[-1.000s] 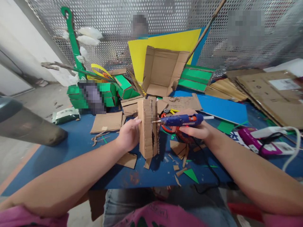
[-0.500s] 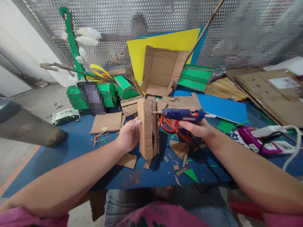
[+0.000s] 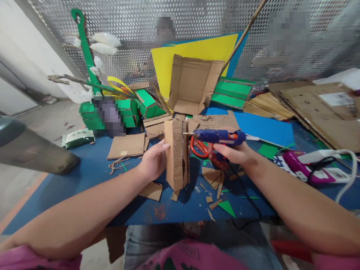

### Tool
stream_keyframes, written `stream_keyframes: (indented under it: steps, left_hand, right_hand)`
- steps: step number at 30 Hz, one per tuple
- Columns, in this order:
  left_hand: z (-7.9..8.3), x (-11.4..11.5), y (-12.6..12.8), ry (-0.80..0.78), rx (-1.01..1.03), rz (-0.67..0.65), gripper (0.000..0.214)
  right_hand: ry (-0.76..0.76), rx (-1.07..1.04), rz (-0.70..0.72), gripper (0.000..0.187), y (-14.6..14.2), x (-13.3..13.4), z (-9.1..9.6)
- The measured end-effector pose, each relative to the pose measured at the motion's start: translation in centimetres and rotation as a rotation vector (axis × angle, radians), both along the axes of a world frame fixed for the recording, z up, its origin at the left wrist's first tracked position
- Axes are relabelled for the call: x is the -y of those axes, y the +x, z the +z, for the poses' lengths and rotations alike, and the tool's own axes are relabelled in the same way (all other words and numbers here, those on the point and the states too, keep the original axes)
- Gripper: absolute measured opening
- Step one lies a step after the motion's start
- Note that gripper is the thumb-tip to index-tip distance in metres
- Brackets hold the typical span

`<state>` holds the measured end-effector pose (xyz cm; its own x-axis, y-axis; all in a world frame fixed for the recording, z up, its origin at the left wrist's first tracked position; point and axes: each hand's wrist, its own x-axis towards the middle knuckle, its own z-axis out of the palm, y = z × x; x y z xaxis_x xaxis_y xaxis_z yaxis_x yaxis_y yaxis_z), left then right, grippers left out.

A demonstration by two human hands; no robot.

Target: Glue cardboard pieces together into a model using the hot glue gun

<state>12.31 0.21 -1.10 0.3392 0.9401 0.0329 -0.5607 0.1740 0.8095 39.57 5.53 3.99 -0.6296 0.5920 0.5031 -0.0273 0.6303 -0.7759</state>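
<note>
My left hand grips an upright stack of layered cardboard pieces standing on the blue table. My right hand is closed round a blue hot glue gun with an orange trigger, held level. Its metal tip touches the upper right edge of the cardboard stack. A black cord runs from the gun down over the table's front edge. Red-handled scissors lie just behind the gun.
Cardboard scraps and green paper bits litter the table by the stack. An open cardboard box, yellow and blue sheets and green-covered boxes stand behind. Flat cardboard and a purple-white power strip lie right. A grey cylinder juts in left.
My right hand has raised the glue gun's tip from the middle of the stack's right edge to near its top. The left hand and the stack stay put.
</note>
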Motion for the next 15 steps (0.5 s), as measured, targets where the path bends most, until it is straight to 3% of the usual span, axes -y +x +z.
stream_keyframes:
  steps: [6,15]
  left_hand:
    - [0.15,0.09,0.14,0.003,-0.007,-0.005,0.051]
    - [-0.05,-0.05,0.03,-0.012,0.025,-0.008,0.053]
  right_hand:
    - [0.073,0.025,-0.028,0.023,-0.32,0.11,0.51]
    - [0.066,0.024,0.007,0.021,-0.32,-0.09,0.37]
